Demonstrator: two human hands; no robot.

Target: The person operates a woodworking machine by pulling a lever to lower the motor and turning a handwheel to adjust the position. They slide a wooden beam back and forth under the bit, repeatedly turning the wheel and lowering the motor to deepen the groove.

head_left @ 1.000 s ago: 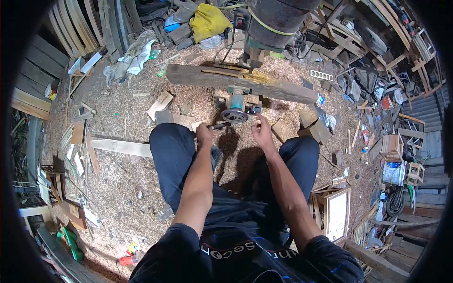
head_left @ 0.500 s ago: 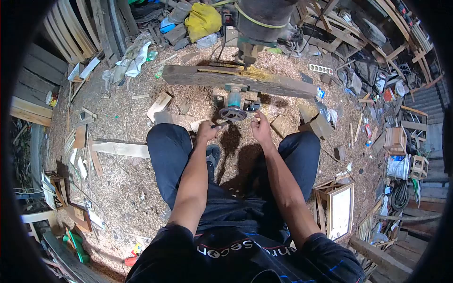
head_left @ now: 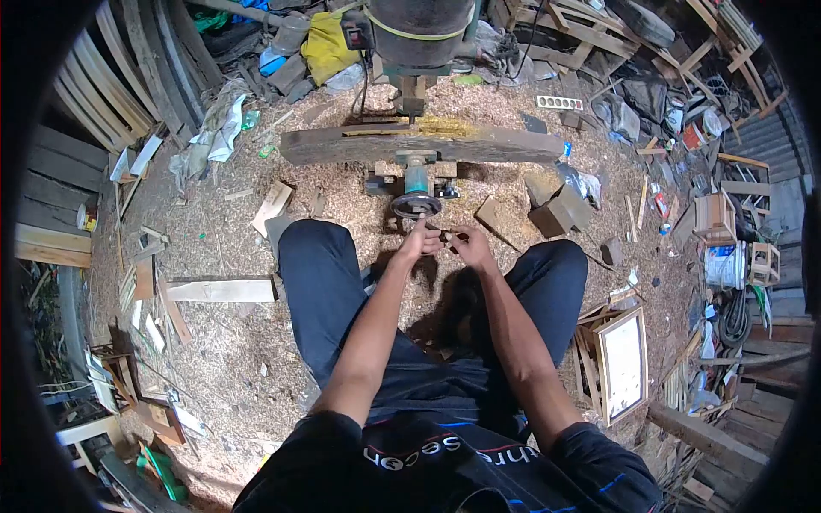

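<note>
My left hand [head_left: 417, 244] is closed, its fingers curled just below the round handwheel [head_left: 416, 206] of a green machine vise. Close beside it on the right, my right hand [head_left: 471, 249] is closed too, thumb and fingers pinched together. Between the two hands shows a small dark object [head_left: 445, 235], too small to name, and both hands seem to grip it. A thick, long wooden beam [head_left: 342, 147] lies across behind the vise. The dark bit of a drilling machine [head_left: 414, 104] comes down onto the beam amid yellow shavings.
Wood shavings cover the floor [head_left: 231, 342]. Wood blocks [head_left: 560, 214] lie right of the vise, and a pale board [head_left: 221, 291] is left of my knee. A wooden frame [head_left: 622, 363] stands at the right. A power strip [head_left: 559, 103] lies behind the beam.
My right hand has come down from beside the vise toward my left hand. My left hand has moved right, bringing the hands close together. The view has shifted, moving the machine up and left.
</note>
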